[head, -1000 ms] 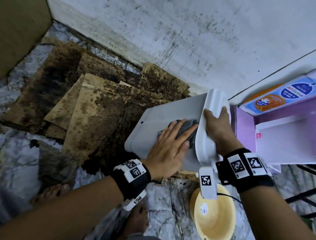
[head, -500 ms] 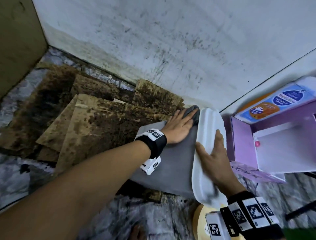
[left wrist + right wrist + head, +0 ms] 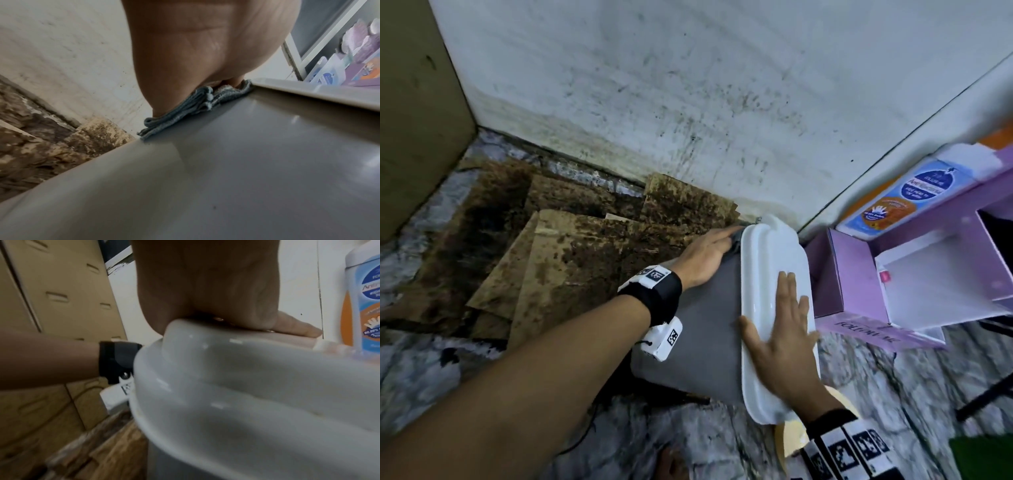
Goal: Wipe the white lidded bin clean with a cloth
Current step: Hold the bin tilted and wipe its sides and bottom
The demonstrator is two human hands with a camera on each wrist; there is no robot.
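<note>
The bin (image 3: 698,346) lay tipped on the floor at 5 o'clock. The left hand (image 3: 705,255) pressed the cloth (image 3: 185,107) flat near its lid (image 3: 774,294); the right hand (image 3: 784,346), fingers spread, steadied it. The side wipe seemed underway; next probably needs a return stroke.

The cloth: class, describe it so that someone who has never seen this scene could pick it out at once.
Start at the stained white wall and drop to the white lidded bin near its foot. On the bin's grey side, just under the far end of the lid, the left hand presses a small folded cloth. It alone is soft, ribbed and blue-grey; everything around it is hard plastic, cardboard or stone.
</note>
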